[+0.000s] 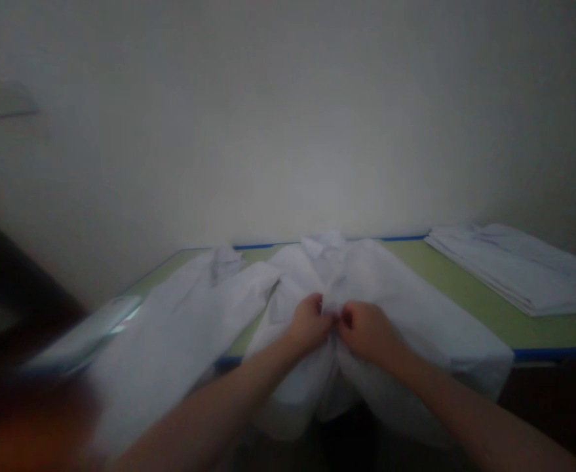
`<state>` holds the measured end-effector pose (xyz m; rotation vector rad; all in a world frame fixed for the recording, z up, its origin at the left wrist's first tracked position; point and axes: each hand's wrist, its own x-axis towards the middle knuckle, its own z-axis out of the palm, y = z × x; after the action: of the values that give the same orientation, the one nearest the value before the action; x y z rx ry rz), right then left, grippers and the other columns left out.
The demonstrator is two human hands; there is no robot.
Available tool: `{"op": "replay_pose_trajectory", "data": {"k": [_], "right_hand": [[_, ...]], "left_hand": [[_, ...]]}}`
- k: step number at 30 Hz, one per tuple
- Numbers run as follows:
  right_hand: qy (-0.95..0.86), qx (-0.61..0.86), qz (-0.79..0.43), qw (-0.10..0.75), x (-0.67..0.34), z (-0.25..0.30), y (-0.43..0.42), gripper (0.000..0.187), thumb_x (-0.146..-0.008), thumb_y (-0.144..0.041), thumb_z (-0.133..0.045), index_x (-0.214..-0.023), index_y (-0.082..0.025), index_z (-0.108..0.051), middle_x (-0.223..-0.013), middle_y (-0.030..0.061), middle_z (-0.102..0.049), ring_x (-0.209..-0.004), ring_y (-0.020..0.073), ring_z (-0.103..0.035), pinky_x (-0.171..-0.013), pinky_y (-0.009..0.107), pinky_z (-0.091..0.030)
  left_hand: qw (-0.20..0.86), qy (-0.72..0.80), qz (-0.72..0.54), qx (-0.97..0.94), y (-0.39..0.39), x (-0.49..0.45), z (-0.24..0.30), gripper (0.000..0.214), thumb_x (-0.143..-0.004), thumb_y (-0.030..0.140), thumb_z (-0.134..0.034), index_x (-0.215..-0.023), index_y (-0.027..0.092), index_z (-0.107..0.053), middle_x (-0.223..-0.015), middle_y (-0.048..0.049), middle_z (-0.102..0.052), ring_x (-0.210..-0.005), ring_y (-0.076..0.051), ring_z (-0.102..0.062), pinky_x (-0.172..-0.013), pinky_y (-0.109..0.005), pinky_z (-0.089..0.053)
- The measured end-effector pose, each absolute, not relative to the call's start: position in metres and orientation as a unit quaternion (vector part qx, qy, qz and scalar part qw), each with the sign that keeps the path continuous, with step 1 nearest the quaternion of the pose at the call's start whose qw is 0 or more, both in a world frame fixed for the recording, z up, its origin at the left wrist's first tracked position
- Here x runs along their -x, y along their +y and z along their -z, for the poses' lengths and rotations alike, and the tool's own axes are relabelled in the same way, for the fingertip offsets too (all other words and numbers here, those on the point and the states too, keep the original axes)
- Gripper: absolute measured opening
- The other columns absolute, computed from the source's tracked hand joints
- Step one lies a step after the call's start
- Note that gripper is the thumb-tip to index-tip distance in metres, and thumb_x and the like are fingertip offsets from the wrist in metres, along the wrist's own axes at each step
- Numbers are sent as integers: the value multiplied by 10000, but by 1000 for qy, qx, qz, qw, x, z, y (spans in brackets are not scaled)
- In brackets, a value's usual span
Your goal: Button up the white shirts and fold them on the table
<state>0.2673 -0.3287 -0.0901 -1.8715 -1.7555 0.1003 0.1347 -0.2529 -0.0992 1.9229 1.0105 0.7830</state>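
A white long-sleeved shirt (pixel 396 295) lies spread over the table, its collar toward the wall and its lower part hanging past the front edge. My left hand (pixel 312 322) and my right hand (pixel 365 330) meet at the middle of its front, fingers pinched on the fabric. The fingertips almost touch. Any button between them is too small and blurred to make out. Cloth bunches around both hands.
The green table (pixel 484 328) has a blue edge and stands against a pale wall (pixel 288 118). Another white garment (pixel 170 328) lies at the left, near a pale, shiny flat item (pixel 91 331). Folded white garments (pixel 538 269) are stacked at the right. A blurred orange shape (pixel 32 432) fills the lower left corner.
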Motion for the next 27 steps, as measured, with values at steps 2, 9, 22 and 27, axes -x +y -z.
{"op": "replay_pose_trajectory", "data": {"k": [2, 9, 22, 27], "right_hand": [[-660, 696, -33, 281, -267, 90, -328, 162, -753, -272, -523, -641, -167, -575, -605, 27, -581, -551, 105, -452, -531, 250, -211], [-647, 669, -156, 332, -278, 91, -316, 143, -705, -239, -523, -600, -150, -560, -576, 6, -558, -550, 90, -450, -531, 222, -266], [-461, 535, -566, 425, -291, 96, -300, 135, -608, -219, -478, -520, -186, -381, -403, -62, -371, -353, 55, -333, -361, 191, -227], [-495, 519, -559, 415, -295, 96, -298, 138, -634, -229, -540, -554, -166, -448, -427, -53, -417, -375, 51, -354, -380, 185, -252]], "left_hand": [[427, 391, -310, -754, -250, -136, 103, 235, -646, 106, -588, -877, 145, -601, -811, -56, -682, -746, -177, -634, -661, -257, -488], [451, 381, -322, -740, -243, -135, 114, 350, -653, 121, -610, -984, 157, -500, -819, -45, -671, -701, -166, -637, -603, -246, -478], [559, 282, -359, -693, -250, -136, 98, 363, -670, 139, -615, -1005, 168, -477, -874, -42, -646, -789, -164, -616, -719, -284, -483], [731, 260, -291, -560, -254, -137, 98, 373, -627, 130, -609, -998, 122, -574, -850, -81, -667, -763, -194, -634, -737, -324, -490]]}}
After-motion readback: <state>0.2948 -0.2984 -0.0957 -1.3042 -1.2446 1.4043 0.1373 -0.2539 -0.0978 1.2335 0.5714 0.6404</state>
